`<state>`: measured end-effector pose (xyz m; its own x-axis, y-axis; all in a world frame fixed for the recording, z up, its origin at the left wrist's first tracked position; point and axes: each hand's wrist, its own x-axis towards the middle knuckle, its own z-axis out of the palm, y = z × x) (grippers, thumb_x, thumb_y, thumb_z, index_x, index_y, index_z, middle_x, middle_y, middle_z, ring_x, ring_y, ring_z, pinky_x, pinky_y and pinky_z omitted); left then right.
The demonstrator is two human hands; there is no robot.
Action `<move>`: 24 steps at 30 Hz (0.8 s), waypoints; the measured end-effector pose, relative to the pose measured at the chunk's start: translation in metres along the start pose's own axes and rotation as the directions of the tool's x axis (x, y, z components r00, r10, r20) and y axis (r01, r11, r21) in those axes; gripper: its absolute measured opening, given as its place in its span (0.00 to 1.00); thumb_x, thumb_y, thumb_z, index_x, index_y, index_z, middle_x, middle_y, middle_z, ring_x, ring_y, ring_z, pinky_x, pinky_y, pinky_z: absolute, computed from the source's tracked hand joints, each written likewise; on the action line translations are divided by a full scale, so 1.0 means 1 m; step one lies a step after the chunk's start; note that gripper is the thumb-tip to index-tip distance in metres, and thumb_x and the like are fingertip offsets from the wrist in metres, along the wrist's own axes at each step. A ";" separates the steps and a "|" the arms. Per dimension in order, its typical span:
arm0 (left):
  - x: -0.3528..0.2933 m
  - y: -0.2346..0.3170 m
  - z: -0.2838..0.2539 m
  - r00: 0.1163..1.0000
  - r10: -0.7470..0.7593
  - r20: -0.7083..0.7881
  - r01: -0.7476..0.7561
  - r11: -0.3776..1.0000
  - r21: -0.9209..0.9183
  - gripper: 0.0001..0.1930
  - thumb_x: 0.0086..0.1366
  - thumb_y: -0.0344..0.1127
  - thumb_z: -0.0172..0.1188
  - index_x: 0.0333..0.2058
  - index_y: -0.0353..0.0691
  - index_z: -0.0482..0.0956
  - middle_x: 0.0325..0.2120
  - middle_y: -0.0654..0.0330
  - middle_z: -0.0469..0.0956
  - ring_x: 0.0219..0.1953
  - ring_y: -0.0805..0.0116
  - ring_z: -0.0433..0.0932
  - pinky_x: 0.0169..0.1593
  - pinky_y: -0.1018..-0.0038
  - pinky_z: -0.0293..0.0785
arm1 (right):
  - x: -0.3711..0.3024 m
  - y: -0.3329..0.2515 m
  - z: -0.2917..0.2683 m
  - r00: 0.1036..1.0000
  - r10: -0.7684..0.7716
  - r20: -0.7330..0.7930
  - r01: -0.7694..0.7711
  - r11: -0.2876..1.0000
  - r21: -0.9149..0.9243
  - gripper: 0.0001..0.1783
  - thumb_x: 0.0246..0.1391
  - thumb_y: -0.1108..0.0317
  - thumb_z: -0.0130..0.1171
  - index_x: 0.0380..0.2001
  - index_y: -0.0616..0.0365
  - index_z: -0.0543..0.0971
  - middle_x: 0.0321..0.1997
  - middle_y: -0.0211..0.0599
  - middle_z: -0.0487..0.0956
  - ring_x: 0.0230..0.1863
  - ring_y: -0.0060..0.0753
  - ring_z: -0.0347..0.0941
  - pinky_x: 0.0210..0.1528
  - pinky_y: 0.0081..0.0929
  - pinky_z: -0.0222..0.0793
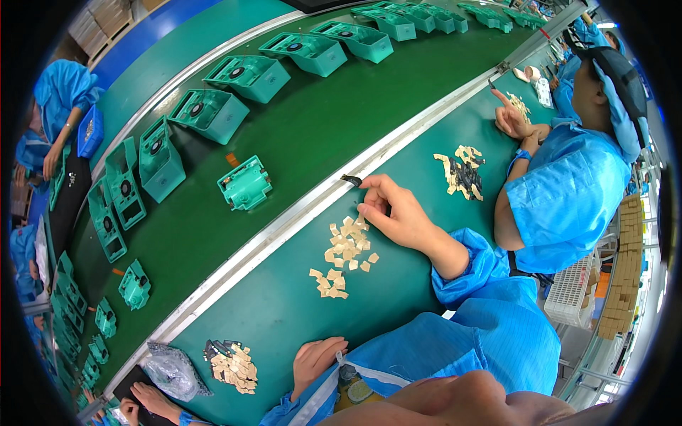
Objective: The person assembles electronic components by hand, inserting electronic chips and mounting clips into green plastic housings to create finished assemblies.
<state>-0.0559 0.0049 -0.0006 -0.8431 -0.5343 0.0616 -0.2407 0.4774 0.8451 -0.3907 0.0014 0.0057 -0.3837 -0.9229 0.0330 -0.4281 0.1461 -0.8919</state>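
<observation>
My right hand [399,216] reaches out over the green bench to its metal rail. Its index fingertip touches a small black piece [352,180] at the rail, while the thumb stands apart below. Just under that hand lie loose, small, flat beige pieces [346,243], with a few more toward me. My left hand [317,361] rests at the bench's near edge, its fingers stretched out and holding nothing that I can see. Left of it is a heap of beige and black pieces [234,368].
Beyond the metal rail [284,234], a green belt carries teal plastic housings [245,77] and a smaller teal part [245,183]. A clear plastic bag [174,370] lies at the lower left, near another person's hands [153,401]. On the right, a co-worker [568,184] sits by more pieces [463,172].
</observation>
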 end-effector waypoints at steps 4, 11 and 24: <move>0.006 0.002 0.006 1.000 0.004 -0.008 -0.004 1.000 0.006 0.14 0.51 0.30 0.69 0.39 0.41 0.85 0.41 0.64 0.83 0.40 0.70 0.82 0.46 0.73 0.74 | 0.003 0.006 -0.005 1.000 -0.008 0.002 0.008 1.000 0.006 0.18 0.59 0.72 0.59 0.50 0.62 0.69 0.26 0.30 0.74 0.24 0.21 0.69 0.26 0.22 0.65; 0.010 0.004 0.010 1.000 -0.008 0.009 0.008 1.000 0.008 0.15 0.53 0.29 0.67 0.41 0.40 0.84 0.43 0.63 0.82 0.41 0.69 0.81 0.47 0.73 0.74 | 0.008 0.011 -0.008 1.000 -0.001 -0.004 0.001 1.000 0.024 0.18 0.58 0.71 0.60 0.50 0.60 0.69 0.26 0.30 0.74 0.23 0.21 0.69 0.26 0.23 0.65; 0.026 -0.020 -0.023 0.989 0.030 0.143 -0.035 0.999 0.035 0.18 0.58 0.31 0.63 0.49 0.41 0.80 0.51 0.60 0.79 0.45 0.65 0.80 0.51 0.69 0.72 | 0.034 0.032 0.015 0.995 -0.045 -0.084 0.050 0.997 0.065 0.19 0.56 0.75 0.62 0.50 0.61 0.70 0.25 0.26 0.73 0.24 0.15 0.64 0.27 0.18 0.61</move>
<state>-0.0624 -0.0345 -0.0039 -0.9101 -0.4143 0.0102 -0.2277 0.5204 0.8230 -0.4053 -0.0312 -0.0288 -0.4315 -0.8953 0.1105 -0.3928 0.0762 -0.9165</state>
